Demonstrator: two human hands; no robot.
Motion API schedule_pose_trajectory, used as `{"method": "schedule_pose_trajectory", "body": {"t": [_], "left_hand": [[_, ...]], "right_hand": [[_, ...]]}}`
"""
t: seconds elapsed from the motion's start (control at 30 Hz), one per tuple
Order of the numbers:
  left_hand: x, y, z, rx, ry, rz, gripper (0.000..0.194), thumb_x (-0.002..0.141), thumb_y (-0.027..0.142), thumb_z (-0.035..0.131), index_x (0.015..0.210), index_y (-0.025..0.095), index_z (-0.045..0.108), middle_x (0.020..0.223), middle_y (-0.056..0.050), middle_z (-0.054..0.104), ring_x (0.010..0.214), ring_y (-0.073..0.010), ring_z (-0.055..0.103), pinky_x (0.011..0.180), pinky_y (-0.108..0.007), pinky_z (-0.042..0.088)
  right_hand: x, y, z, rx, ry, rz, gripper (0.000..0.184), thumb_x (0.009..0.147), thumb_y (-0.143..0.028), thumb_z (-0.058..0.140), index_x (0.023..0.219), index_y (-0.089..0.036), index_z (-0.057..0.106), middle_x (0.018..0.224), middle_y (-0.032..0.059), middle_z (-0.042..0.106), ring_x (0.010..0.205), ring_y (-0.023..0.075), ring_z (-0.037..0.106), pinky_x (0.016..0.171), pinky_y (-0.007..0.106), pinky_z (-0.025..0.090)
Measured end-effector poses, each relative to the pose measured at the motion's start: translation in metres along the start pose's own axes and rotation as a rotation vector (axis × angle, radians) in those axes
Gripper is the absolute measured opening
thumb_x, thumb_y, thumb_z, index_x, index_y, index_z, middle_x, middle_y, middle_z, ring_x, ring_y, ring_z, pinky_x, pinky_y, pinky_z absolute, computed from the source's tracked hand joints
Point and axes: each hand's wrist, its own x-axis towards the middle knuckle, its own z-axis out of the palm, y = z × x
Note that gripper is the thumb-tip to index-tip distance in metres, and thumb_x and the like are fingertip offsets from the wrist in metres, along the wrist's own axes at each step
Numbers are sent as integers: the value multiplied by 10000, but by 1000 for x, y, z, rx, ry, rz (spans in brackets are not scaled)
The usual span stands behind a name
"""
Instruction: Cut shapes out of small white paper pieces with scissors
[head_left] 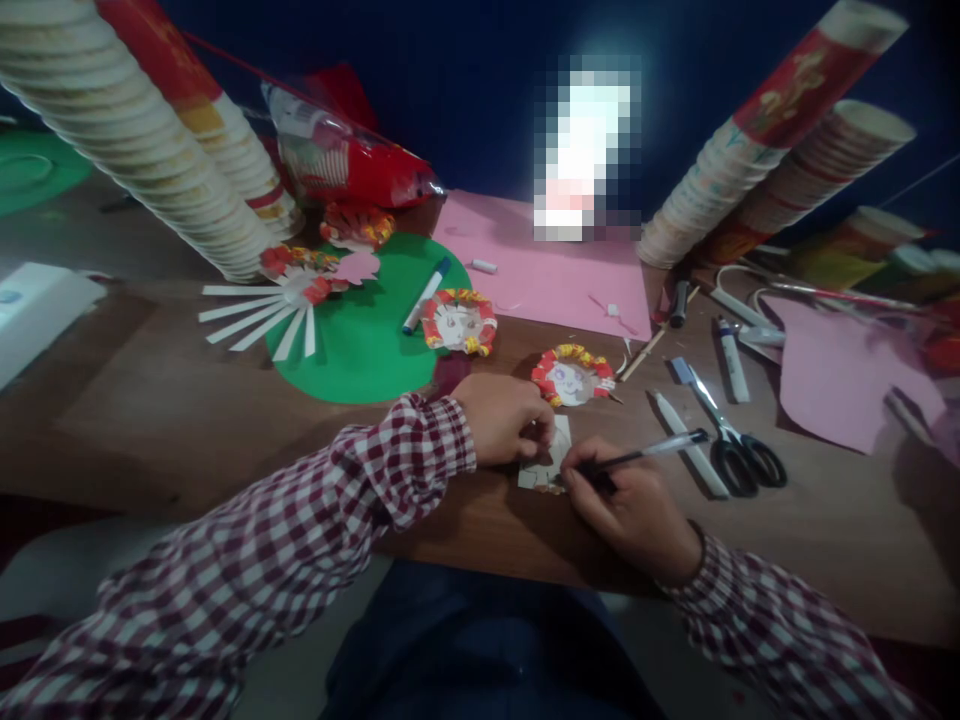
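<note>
Holding pen (pixel 654 446) at paper (pixel 559 434) — blue label (pixel 10 297) blurred.

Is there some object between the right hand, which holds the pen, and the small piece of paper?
Nothing visible: the right hand, holding the pen, is at the right edge of the small paper. The left hand is on the opposite side.

near the front edge of the table (pixel 465 535), the left hand (pixel 506 420) curls its fingers downward; the right hand (pixel 637 510) pinches with thumb and fingers.
</note>
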Motion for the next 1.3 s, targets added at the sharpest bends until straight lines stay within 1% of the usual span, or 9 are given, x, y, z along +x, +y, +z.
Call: {"method": "schedule_pose_trajectory", "body": {"t": [0.13,0.3,0.53,1.07,1.17,1.3], "left_hand": [[0,0,0,-9,-2,-6,99,664,360,656,715,281,686,745,39,627,682,-118,560,505,-241,267],[0,1,-1,-16,-4,-11,100,663,361,660,709,277,689,739,38,627,676,-115,557,496,-239,261],[0,0,-1,-24,-12,-7,87,665,341,665,724,280,684,753,46,628,678,-108,552,509,-232,273],[0,0,-1,-24,-19,-10,97,669,343,647,725,274,685,748,37,628,681,-116,554,513,-233,288],[-1,-2,0,-39,1,17,104,669,347,645,727,272,685,746,39,622,679,-112,556,521,-232,296],[-2,-3,-1,-51,8,56,96,681,346,639,711,268,686,737,36,609,676,-107,554,539,-227,309]], "right_hand": [[-2,0,0,2,-48,21,73,801,-140,509,757,-183,548,623,-3,574,544,140,557,530,229,422],[-2,2,-1,-5,-59,22,71,797,-147,509,750,-181,551,623,-2,574,542,141,555,536,234,418],[-1,1,-2,24,-26,11,81,806,-153,505,752,-193,551,628,-6,576,550,141,553,536,228,424],[-1,0,-3,60,-54,45,76,796,-155,515,738,-184,555,621,-7,567,551,138,542,533,237,412],[-2,1,-7,177,8,134,91,811,-194,503,724,-189,529,553,-29,511,486,121,477,463,226,373],[-4,9,-9,511,130,252,126,843,-279,505,751,-193,506,528,-49,458,451,99,412,419,202,332]]}}
